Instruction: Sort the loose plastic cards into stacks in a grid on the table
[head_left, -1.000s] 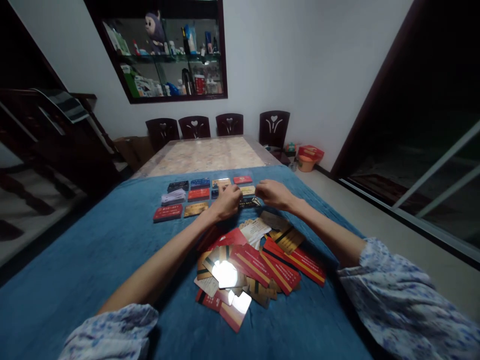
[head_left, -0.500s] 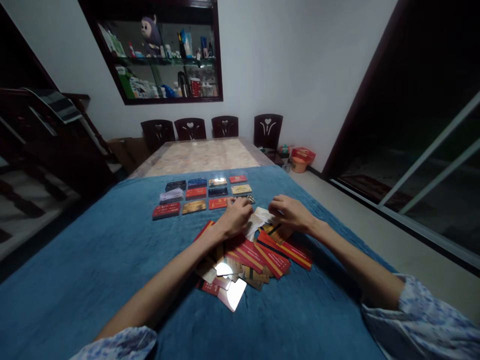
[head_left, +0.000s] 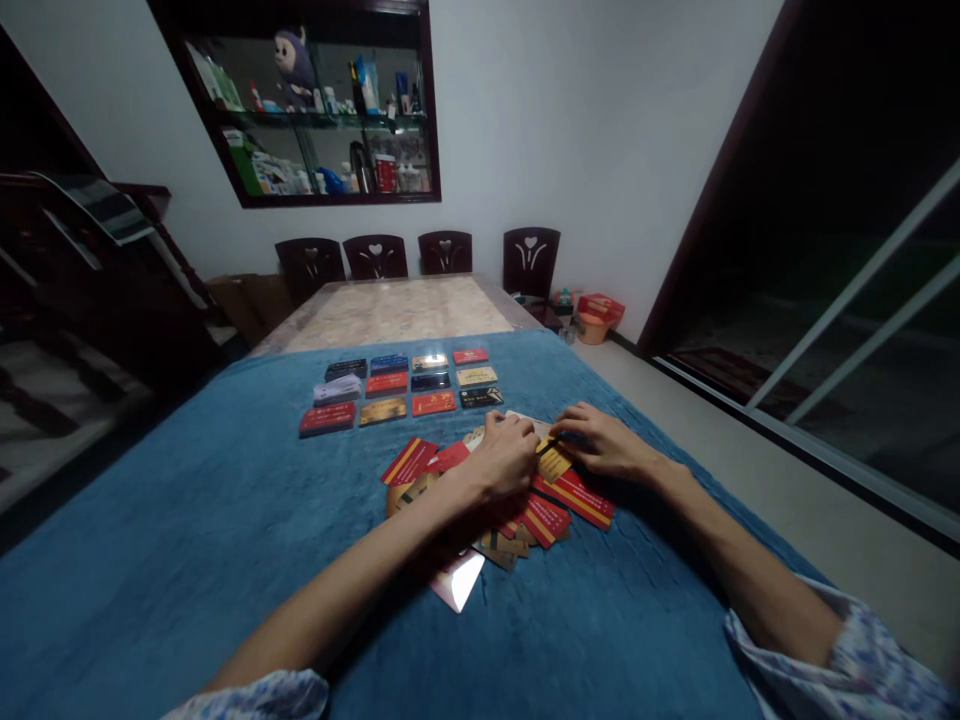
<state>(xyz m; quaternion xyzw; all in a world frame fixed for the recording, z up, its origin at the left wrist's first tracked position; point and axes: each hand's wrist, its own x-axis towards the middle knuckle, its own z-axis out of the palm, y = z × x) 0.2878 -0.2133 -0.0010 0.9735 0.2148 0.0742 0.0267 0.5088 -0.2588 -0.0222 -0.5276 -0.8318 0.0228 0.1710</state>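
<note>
Both of my hands are over a loose, overlapping pile of cards on a blue cloth. My left hand (head_left: 510, 455) has its fingers curled down at the pile's far side; what is under its fingertips is hidden. Just right of it, my right hand (head_left: 604, 442) pinches the edge of a gold card (head_left: 553, 463) with a dark stripe. Red cards with yellow stripes (head_left: 546, 520) fan out below the hands. A shiny pale card (head_left: 459, 582) lies nearest me. Beyond, neat card stacks stand in rows, among them a black one (head_left: 481, 398) and a dark red one (head_left: 327, 418).
The blue cloth (head_left: 187, 520) covers the near part of a long table, whose patterned top (head_left: 405, 305) shows beyond. Dark chairs (head_left: 531, 262) stand at the far end. A shelf niche (head_left: 337, 120) is in the wall, and a sliding door is at right.
My left hand has moved from beside the black stack back to the right over the pile. The gold card now shows upright-facing between my hands. The view has shifted slightly.
</note>
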